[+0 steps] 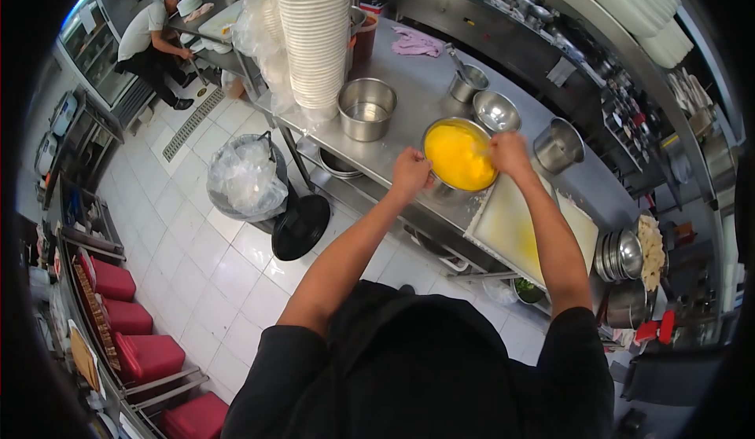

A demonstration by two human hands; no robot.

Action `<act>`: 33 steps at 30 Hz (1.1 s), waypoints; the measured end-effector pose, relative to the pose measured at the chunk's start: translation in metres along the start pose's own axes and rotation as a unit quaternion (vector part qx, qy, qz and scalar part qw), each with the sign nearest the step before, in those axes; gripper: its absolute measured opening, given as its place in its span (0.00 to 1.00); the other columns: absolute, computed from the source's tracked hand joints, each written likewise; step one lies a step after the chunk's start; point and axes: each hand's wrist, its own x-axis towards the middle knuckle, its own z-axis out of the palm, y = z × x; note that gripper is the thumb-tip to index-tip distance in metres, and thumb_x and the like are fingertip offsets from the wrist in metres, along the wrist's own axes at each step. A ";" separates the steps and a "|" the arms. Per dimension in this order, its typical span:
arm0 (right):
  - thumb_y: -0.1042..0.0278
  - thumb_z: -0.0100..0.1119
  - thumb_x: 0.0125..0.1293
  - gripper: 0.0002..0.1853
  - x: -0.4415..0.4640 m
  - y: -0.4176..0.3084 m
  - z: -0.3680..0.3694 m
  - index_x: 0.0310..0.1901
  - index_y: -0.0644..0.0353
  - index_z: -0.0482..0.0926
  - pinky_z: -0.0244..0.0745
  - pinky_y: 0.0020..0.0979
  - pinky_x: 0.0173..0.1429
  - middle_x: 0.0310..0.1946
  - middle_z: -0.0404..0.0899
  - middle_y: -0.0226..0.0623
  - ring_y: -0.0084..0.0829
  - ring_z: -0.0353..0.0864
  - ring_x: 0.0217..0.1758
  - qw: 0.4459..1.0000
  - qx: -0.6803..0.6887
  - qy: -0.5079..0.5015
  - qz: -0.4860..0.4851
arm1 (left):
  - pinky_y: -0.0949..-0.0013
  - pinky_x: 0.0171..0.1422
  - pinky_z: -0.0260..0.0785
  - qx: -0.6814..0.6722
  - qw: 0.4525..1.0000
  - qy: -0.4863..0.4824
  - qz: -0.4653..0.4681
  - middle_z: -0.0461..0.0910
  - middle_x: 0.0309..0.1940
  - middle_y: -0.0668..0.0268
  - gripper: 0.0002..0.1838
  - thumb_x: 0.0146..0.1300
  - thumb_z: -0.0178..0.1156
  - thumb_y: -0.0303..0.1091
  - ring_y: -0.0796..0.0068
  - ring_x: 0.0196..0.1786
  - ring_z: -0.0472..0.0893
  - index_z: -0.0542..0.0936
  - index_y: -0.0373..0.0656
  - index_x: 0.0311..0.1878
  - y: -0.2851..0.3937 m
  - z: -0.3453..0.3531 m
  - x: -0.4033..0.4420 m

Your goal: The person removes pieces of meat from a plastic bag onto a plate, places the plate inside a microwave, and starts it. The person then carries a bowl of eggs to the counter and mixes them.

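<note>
A round metal bowl (pixel 425 142) of bright yellow liquid (pixel 458 154), which looks like beaten egg, is at the front edge of the steel counter. My left hand (pixel 413 173) is closed on the bowl's near left rim. Over its right side, my right hand (pixel 510 154) is closed and slightly blurred; whatever it grips, dipping toward the yellow liquid, cannot be made out. Just behind the bowl sits an empty steel bowl (pixel 497 112). A white cutting board (pixel 507 217) with a yellow smear lies below my right forearm.
Steel pots (pixel 367 110) and a tall stack of white containers (pixel 314 38) stand on the counter (pixel 417 85). A pink cloth (pixel 417 42) lies at the back. A lined bin (pixel 248 176) is on the floor at left. Another person (pixel 149 42) bends at a far table.
</note>
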 end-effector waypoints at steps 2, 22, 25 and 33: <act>0.73 0.56 0.44 0.06 -0.008 -0.004 0.017 0.25 0.58 0.82 0.70 0.44 0.46 0.28 0.80 0.44 0.44 0.79 0.38 0.987 -0.126 -0.021 -0.101 | 0.67 0.25 0.75 -0.009 1.000 0.003 -0.015 0.71 0.25 0.63 0.08 0.57 0.53 0.24 0.73 0.21 0.76 0.64 0.41 0.37 -0.001 0.000 -0.001; 0.72 0.56 0.44 0.06 -0.008 -0.006 -0.003 0.24 0.56 0.83 0.67 0.44 0.47 0.28 0.81 0.42 0.43 0.79 0.39 0.999 -0.026 0.018 -0.037 | 0.67 0.26 0.75 -0.017 1.000 0.002 -0.026 0.72 0.26 0.62 0.08 0.57 0.53 0.24 0.72 0.23 0.76 0.64 0.41 0.37 0.001 0.002 -0.001; 0.72 0.56 0.44 0.06 -0.009 -0.003 0.004 0.24 0.54 0.83 0.67 0.45 0.47 0.27 0.81 0.41 0.43 0.79 0.39 0.997 -0.050 -0.001 -0.053 | 0.67 0.26 0.75 -0.010 1.000 -0.004 -0.017 0.72 0.27 0.61 0.08 0.56 0.53 0.24 0.72 0.23 0.77 0.64 0.41 0.37 0.001 0.001 0.000; 0.73 0.57 0.42 0.05 -0.007 0.001 0.024 0.23 0.56 0.83 0.72 0.44 0.42 0.25 0.80 0.43 0.44 0.79 0.32 0.986 -0.109 0.026 -0.123 | 0.67 0.26 0.76 -0.009 1.000 -0.004 -0.011 0.72 0.26 0.61 0.09 0.56 0.54 0.24 0.72 0.22 0.76 0.64 0.39 0.38 0.004 0.001 -0.001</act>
